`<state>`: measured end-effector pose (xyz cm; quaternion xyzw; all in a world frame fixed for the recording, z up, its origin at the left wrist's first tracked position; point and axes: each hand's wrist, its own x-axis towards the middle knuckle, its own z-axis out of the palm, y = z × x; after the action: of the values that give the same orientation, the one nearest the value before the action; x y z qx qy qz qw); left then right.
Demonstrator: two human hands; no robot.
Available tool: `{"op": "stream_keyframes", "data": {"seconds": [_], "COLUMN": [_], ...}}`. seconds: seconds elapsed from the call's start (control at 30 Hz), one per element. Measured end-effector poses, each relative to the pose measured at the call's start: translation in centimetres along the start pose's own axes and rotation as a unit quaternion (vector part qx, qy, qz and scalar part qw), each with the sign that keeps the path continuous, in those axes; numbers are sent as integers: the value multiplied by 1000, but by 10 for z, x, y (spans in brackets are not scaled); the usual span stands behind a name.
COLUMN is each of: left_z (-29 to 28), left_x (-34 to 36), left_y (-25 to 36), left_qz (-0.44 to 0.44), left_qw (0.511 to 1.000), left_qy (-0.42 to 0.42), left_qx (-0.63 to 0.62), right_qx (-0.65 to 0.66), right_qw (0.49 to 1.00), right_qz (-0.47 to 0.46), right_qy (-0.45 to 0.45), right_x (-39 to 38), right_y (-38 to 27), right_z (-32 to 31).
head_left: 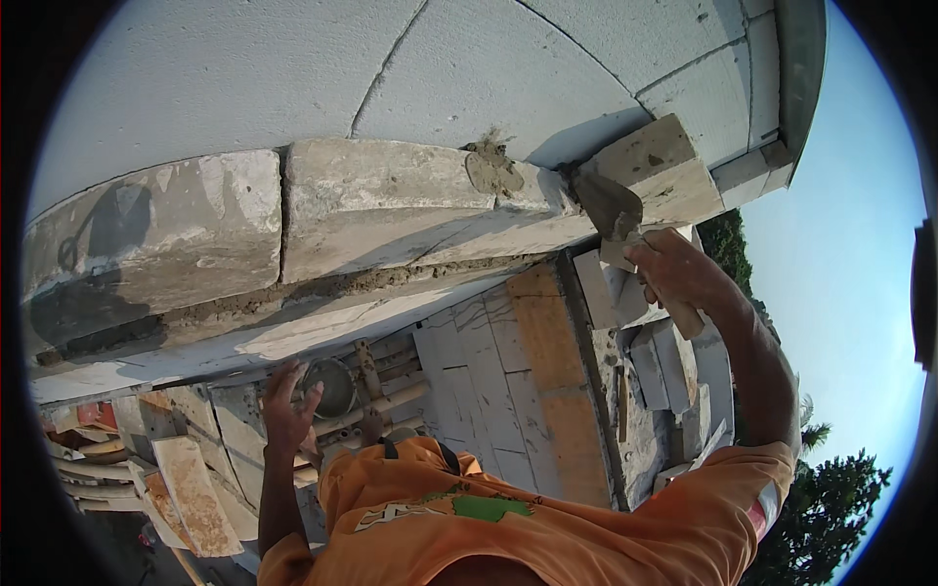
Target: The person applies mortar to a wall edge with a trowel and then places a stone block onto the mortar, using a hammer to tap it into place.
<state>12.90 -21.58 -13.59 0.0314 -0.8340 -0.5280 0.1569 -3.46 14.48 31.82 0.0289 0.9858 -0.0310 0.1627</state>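
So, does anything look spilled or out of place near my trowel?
Yes, a ragged grey mortar lump sits on the pale block ledge, left of the trowel in your right hand. It looks odd because it's smeared unevenly over flatter blocks.

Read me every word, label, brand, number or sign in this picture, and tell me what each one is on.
None can be read.
Orange shirt: a green, white and dark print; any lettering in it is too folded and blurred to read.
Right sleeve: a white and reddish patch, too small to make out.
Trowel in the right hand, and the pale blocks: no legible writing.
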Motion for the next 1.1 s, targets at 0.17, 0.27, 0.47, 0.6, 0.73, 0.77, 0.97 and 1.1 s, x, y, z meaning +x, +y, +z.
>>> {"op": "stream_keyframes", "data": {"seconds": [0.17, 0.27, 0.47, 0.6, 0.73, 0.77, 0.97, 1.1], "left_z": [8, 11, 5, -5, -4, -3, -4, -12], "left_x": [12, 11, 3, 0, 10, 13, 8, -12], "left_y": [9, 3, -5, -12, -8, -6, -15, -32], "left_qz": [10, 38, 30, -9, 0, 23, 9, -15], "left_qw": [1000, 999, 999, 997, 997, 998, 997, 998], "left_qy": [-17, -19, -15, -18, -20, -25, -23, -21], "left_qx": [-15, -22, -39, -69, -74, -58, -76, -58], "right_qx": [-65, -23, -308, -393, -119, -115, -192, -116], "right_qw": [991, 998, 936, 892, 991, 991, 975, 993], "right_qz": [-114, 30, -173, -221, -58, -65, -106, 6], "right_qy": [-17, -53, 10, 9, -2, -24, -33, -8], "right_x": [19, 24, 27, 24, 32, 41, 52, 37], "right_y": [28, -11, 17, 4, -30, -18, -3, -35], "right_z": [10, 7, 6, 9, 20, 21, 23, 20]}}
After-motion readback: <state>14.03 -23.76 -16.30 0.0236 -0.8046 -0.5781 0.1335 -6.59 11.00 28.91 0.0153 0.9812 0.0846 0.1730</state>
